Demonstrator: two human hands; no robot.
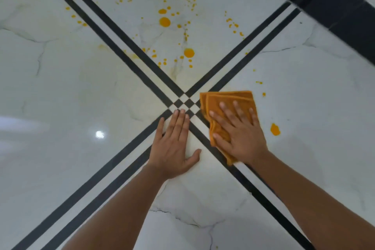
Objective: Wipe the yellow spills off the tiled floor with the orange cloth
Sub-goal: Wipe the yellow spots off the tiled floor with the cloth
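White marble floor [60, 87] with crossing black stripes [183, 103] lay under you. Your right hand [239, 134] pressed flat, fingers spread wide, on the folded orange cloth [227, 100] just right of the crossing. Your left hand [174, 148] rested flat beside it, fingers together, holding nothing. Yellow spills [164, 21] dotted the far tile; one blob [275, 129] sat near the cloth's right.

One orange cloth [227, 105], two hands — left [174, 146], right [241, 138] — yellow spills [164, 21] too many to count.
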